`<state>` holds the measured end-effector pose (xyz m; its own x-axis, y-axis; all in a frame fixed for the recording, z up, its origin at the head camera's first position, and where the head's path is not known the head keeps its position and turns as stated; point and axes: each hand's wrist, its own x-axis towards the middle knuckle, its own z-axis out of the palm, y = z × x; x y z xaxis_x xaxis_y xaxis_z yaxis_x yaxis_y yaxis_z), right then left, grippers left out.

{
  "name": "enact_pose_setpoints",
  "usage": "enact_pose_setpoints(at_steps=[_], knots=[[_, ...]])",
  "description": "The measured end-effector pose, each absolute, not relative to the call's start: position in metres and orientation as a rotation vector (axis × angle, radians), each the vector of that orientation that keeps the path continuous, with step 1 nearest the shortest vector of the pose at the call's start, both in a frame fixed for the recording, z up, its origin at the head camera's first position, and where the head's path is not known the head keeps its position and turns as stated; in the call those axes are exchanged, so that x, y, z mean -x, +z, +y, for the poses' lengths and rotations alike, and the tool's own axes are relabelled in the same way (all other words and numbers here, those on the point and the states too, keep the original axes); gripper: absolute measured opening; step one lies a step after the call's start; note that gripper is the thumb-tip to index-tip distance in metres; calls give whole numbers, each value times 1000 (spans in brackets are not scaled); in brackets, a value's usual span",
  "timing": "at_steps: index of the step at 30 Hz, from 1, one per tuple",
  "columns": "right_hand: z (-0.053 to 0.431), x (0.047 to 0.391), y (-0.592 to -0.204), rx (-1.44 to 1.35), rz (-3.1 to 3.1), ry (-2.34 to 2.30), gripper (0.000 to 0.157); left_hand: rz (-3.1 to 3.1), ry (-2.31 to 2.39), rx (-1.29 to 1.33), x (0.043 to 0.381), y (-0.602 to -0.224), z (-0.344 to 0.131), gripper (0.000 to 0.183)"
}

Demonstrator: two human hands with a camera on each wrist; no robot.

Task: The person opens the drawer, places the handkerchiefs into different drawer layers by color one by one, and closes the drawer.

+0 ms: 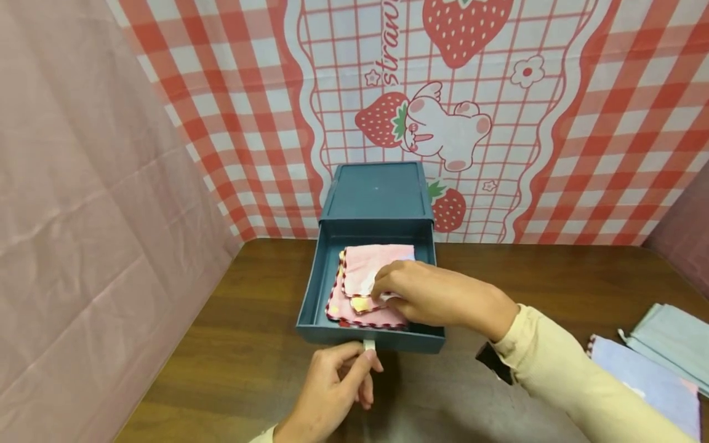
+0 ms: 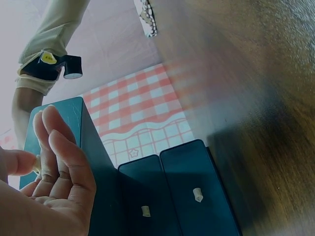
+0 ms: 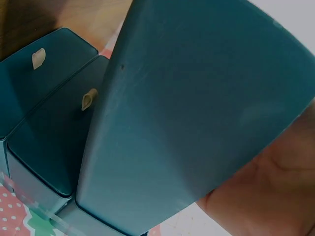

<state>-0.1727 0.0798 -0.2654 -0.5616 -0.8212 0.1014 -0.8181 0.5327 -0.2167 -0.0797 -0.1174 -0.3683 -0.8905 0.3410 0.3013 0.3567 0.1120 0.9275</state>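
Note:
A dark teal drawer (image 1: 338, 334) is pulled out of its cabinet (image 1: 376, 191). At its front, my left hand (image 1: 338, 384) pinches the pale pull tab (image 1: 369, 346) between thumb and finger. Inside the drawer lies a folded pink towel (image 1: 362, 267) with a dark red-and-white edge, on top of another pink towel (image 1: 336, 311). My right hand (image 1: 429, 294) reaches in over the right side and grips the upper towel's near right part with curled fingers; its fingertips are partly hidden. In the right wrist view, the drawer's outside (image 3: 187, 113) covers most of that hand.
Below the pulled-out drawer are two shut drawers (image 2: 197, 172) with pale tabs. A lavender towel (image 1: 642, 381) and a grey-blue towel (image 1: 672, 341) lie on the wooden table (image 1: 221, 344) at right. A red checked cloth (image 1: 232, 123) hangs behind the cabinet.

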Motion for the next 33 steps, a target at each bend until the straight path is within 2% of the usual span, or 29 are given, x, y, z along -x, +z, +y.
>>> enact_pose_setpoints(at_steps=[8, 13, 23, 28, 33], knots=[[81, 159, -267, 1503, 2828, -377, 21, -2362, -1956, 707, 79, -367, -116, 27], [87, 145, -264, 1550, 2936, -394, 13, -2364, -1958, 703, 79, -367, -116, 27], [111, 125, -264, 1600, 3198, -508, 15, -2366, -1969, 710, 80, -365, -115, 24], [123, 116, -261, 1664, 3287, -602, 11, -2330, -1988, 745, 80, -365, -115, 23], [133, 109, -260, 1652, 3339, -630, 46, -2346, -1993, 727, 81, -363, -115, 24]])
